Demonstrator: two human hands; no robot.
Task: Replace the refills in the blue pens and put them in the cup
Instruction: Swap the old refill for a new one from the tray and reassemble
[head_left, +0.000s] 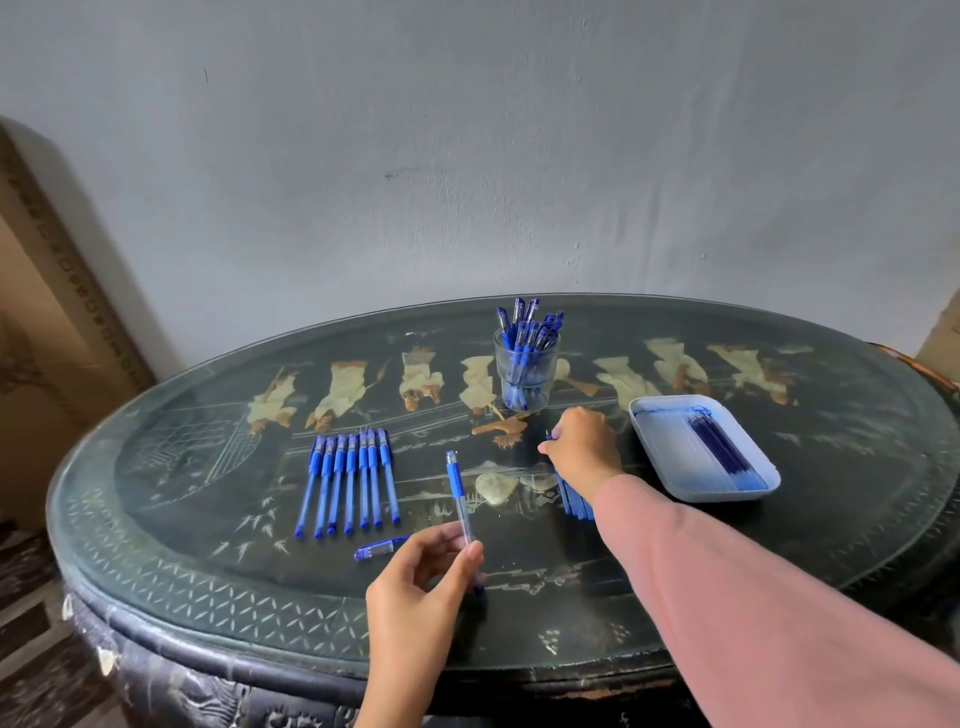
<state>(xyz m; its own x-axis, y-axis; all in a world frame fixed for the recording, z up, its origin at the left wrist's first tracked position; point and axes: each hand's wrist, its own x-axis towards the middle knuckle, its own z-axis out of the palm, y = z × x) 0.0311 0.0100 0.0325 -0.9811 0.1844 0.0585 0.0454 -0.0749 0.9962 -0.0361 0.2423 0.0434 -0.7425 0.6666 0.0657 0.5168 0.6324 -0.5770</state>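
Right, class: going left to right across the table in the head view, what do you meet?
Row of blue pens, pen held in the left hand, glass cup of pens, right hand pinching a refill, pale tray holding refills.

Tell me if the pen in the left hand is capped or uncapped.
Uncapped: the pen shows its bare tip, and a loose cap lies on the table.

Dark oval inlaid table against grey wall
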